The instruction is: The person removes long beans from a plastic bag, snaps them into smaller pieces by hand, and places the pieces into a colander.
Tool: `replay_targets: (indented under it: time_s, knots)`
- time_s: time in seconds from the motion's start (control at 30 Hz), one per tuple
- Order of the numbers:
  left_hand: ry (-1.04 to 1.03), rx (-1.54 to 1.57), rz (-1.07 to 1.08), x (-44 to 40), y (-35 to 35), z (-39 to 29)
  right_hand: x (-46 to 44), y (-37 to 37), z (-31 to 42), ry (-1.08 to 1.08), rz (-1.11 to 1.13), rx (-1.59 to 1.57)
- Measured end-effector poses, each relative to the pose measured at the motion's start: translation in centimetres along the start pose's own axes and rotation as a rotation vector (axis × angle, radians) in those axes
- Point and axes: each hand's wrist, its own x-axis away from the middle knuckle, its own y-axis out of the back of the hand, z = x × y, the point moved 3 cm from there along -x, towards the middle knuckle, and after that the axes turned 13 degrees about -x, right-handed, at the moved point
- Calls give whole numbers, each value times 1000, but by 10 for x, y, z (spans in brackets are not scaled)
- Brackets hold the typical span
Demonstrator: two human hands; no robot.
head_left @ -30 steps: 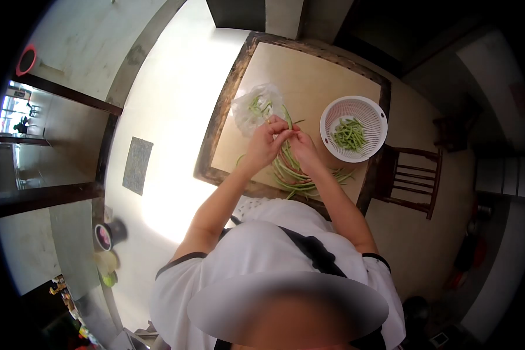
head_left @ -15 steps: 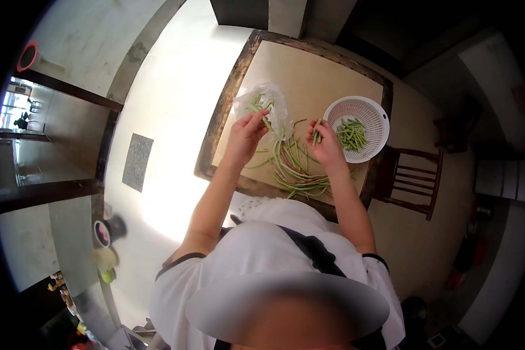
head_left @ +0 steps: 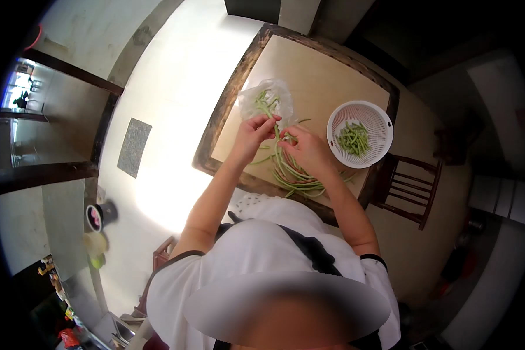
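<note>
My left hand (head_left: 255,137) pinches a long green bean (head_left: 277,133) just in front of the plastic bag. My right hand (head_left: 307,151) is close beside it, its fingers closed on the same bean a little lower down. Whether short pieces are also tucked in my right palm, I cannot see. Under and beyond my right hand lies a loose heap of long green beans (head_left: 302,182), partly hidden by that hand. A clear plastic bag (head_left: 284,105) holds bean scraps (head_left: 265,98). To the right, a white colander (head_left: 380,119) contains short bean pieces (head_left: 353,140).
The wooden table (head_left: 326,70) has a dark, rough frame. A wooden chair (head_left: 411,188) stands against its right side. On the floor to the left are a grey mat (head_left: 135,147) and a bucket (head_left: 107,214).
My right hand has moved left from beside the colander, where it held short bean pieces, to meet my left hand at the long bean. The whole view has shifted slightly.
</note>
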Motion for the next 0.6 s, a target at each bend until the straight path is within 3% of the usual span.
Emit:
replay_targets:
  time_s: [0.1, 0.23, 0.3, 0.4, 0.47, 0.6]
  knots:
    - [10, -62, -32, -1, 5, 5, -9, -8, -11, -26, 119, 101]
    - [-54, -167, -11, -7, 15, 13, -21, -16, -9, 115, 168, 132]
    - [13, -212, 120, -6, 19, 14, -28, -17, -8, 153, 200, 135]
    - [142, -140, 120, -5, 30, 13, -53, -14, -18, 178, 155, 186]
    - [149, -134, 122, -6, 41, 20, -74, -9, -36, 59, 56, 123]
    - [125, -114, 118, -3, 56, 17, -110, -9, -65, 111, -13, 179]
